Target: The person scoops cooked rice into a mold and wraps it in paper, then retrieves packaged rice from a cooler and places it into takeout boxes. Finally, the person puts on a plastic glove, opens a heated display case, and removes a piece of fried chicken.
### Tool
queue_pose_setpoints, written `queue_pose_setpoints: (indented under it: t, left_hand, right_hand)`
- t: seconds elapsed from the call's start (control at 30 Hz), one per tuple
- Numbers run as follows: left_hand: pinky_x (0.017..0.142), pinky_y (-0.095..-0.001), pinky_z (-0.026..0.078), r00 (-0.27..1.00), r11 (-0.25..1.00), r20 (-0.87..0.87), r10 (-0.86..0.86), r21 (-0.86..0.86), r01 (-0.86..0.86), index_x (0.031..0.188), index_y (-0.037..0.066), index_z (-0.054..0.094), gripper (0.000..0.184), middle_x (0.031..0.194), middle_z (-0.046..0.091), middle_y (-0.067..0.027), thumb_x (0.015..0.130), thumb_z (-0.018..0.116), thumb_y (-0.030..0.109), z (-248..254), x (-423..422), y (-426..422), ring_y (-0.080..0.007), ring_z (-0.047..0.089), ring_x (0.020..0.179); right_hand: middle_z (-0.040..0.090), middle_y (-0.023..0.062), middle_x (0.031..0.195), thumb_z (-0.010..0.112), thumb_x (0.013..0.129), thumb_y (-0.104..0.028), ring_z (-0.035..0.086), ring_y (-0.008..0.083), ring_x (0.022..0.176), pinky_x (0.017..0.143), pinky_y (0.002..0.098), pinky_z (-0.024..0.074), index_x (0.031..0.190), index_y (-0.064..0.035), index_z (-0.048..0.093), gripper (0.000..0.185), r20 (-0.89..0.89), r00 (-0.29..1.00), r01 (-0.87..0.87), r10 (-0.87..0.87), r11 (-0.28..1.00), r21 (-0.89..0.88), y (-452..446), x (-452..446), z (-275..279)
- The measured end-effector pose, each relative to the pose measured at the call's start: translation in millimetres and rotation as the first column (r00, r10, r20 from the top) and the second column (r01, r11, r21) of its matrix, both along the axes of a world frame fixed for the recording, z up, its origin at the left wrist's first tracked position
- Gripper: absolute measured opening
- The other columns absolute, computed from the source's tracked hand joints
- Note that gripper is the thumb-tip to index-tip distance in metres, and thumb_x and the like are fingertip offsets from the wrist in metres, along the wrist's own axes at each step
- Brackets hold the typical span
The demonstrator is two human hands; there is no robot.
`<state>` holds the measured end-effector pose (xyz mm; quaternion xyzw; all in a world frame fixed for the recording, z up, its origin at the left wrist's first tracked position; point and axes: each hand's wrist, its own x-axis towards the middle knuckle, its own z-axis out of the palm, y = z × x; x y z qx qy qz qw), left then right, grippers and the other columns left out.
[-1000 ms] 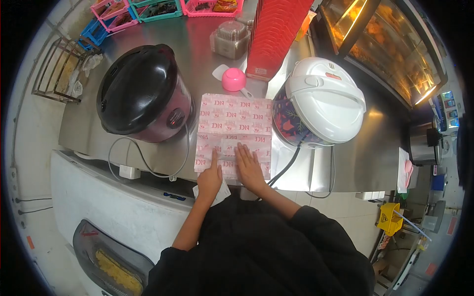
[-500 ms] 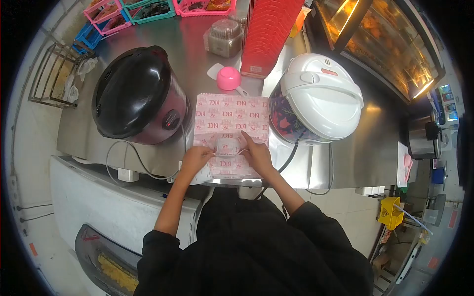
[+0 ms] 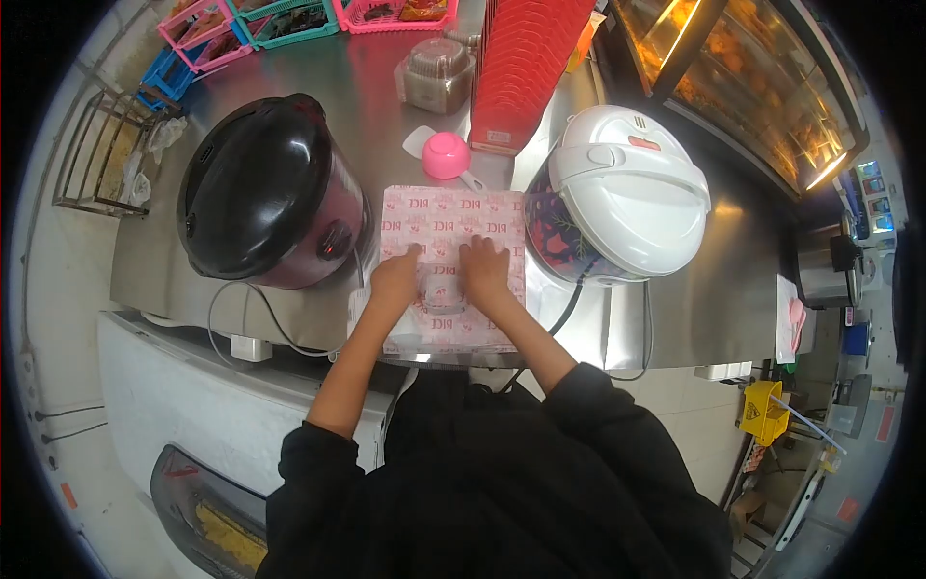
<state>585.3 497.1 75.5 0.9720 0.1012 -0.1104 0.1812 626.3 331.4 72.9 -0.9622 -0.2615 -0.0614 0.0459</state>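
A sheet of pink-and-white paper printed with "RICE" (image 3: 453, 205) lies on the steel counter near its front edge. On it, between my hands, sits a small, clear, see-through packet or tub (image 3: 444, 288); its exact kind does not show. My left hand (image 3: 393, 280) rests on the paper to the left of it, fingers curled together, and what they hold, if anything, is hidden. To the right, my right hand (image 3: 485, 272) lies on the paper with its fingertips apart. A pink scoop (image 3: 447, 155) stands just beyond the sheet.
A black-lidded rice cooker (image 3: 260, 183) stands at left, a white-lidded one (image 3: 627, 193) at right. Behind are stacked red cartons (image 3: 521, 77), clear food tubs (image 3: 436, 75) and coloured baskets (image 3: 299, 19). A lit display case (image 3: 762, 87) fills the back right. Cables hang over the counter's edge.
Both hands have moved forward on the paper, from the near sides of the clear packet to beside and beyond it. My right hand's outstretched fingers now press on the sheet.
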Motion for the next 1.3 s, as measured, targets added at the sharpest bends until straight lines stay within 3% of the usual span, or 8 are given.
queue_pose_setpoints:
  t: [0.1,0.27,0.5,0.73,0.83,0.93,1.13,1.3]
  left_hand:
    - [0.071,-0.0421,0.05,0.937,0.937,-0.019,-0.348,0.007,0.348,0.095,0.008,0.058,0.057,0.088,0.063,-0.015,0.045,0.082,0.02,1.7,19.1,9.4,-0.0332,0.062,0.084]
    - [0.068,-0.0393,0.051,0.86,0.866,-0.178,-0.478,0.065,0.495,0.085,0.009,0.062,0.04,0.084,0.063,-0.0134,0.05,0.079,0.014,16.5,27.0,3.8,-0.0319,0.063,0.081]
    - [0.056,-0.0396,0.05,0.975,0.992,0.211,-0.077,0.11,0.055,0.091,0.012,0.064,0.016,0.073,0.063,-0.0131,0.077,0.059,0.016,-4.9,-45.0,-22.8,-0.0302,0.064,0.067]
    - [0.055,-0.0464,0.048,0.977,0.99,0.168,0.135,0.014,-0.139,0.133,0.016,0.039,0.05,0.068,0.062,-0.0176,0.084,0.051,0.019,-24.8,-73.6,-41.6,-0.0348,0.062,0.062]
    - [0.051,-0.0484,0.047,0.993,0.993,-0.024,0.115,-0.005,-0.115,0.142,0.005,0.006,0.073,0.061,0.059,-0.0202,0.083,0.048,0.014,-17.0,-78.4,-46.2,-0.0358,0.061,0.058]
    - [0.051,-0.044,0.048,0.991,0.991,0.045,0.13,-0.026,-0.129,0.138,0.0,0.023,0.063,0.062,0.06,-0.0201,0.082,0.049,0.014,-14.5,-79.7,-50.5,-0.0347,0.062,0.058]
    - [0.056,-0.0495,0.046,0.959,0.968,0.187,0.213,-0.17,-0.182,0.109,-0.003,0.051,0.032,0.065,0.059,-0.0237,0.084,0.05,0.018,-21.6,-88.3,-62.2,-0.0401,0.06,0.06]
    - [0.058,-0.0479,0.046,0.902,0.913,0.259,0.344,-0.318,-0.257,0.113,-0.003,0.05,0.034,0.073,0.061,-0.0247,0.083,0.053,0.013,32.2,-80.5,-70.3,-0.0401,0.061,0.066]
  right_hand:
    - [0.062,0.0143,0.087,0.064,0.066,-0.012,0.06,0.0304,0.087,0.069,0.0427,0.0487,0.084,-0.0074,0.061,0.018,-0.521,0.853,-0.093,0.032,0.991,-0.092,-0.5,26.7,2.3]
    - [0.062,0.0117,0.088,0.061,0.065,-0.008,0.06,0.0297,0.084,0.067,0.041,0.049,0.082,-0.0071,0.061,0.017,-0.476,0.868,-0.168,0.138,0.986,-0.021,-14.6,22.8,1.8]
    - [0.058,0.0059,0.086,0.055,0.069,0.0,0.057,0.0252,0.078,0.065,0.0338,0.048,0.088,-0.0068,0.061,0.021,-0.078,0.996,0.059,-0.032,0.921,0.386,-26.1,-50.4,-13.6]
    - [0.05,0.0149,0.116,0.053,0.07,0.0,0.047,0.0318,0.11,0.09,0.04,0.0419,0.122,-0.0036,0.048,0.052,-0.172,0.985,0.112,-0.015,0.816,0.568,-24.9,-77.8,-34.5]
    - [0.019,0.0201,0.144,0.055,0.07,-0.008,0.018,0.0336,0.135,0.107,0.054,0.0142,0.14,0.0,0.015,0.082,-0.343,0.936,0.237,-0.084,0.87,0.433,-12.7,-94.4,-23.9]
    - [0.018,0.0212,0.145,0.055,0.075,-0.01,0.015,0.0331,0.136,0.108,0.0478,0.0153,0.14,0.001,0.015,0.077,-0.384,0.923,0.204,0.003,0.845,0.495,-11.5,-92.0,-23.1]
    - [0.05,0.0186,0.118,0.068,0.076,-0.02,0.049,0.0267,0.11,0.093,0.0329,0.038,0.125,-0.0022,0.04,0.059,-0.465,0.856,0.421,0.223,0.219,0.88,23.8,-69.2,-2.2]
    - [0.059,0.0107,0.094,0.076,0.068,-0.02,0.057,0.0222,0.087,0.078,0.0319,0.046,0.11,-0.0043,0.048,0.053,-0.477,0.874,0.419,0.091,0.352,0.837,36.4,-53.9,63.8]
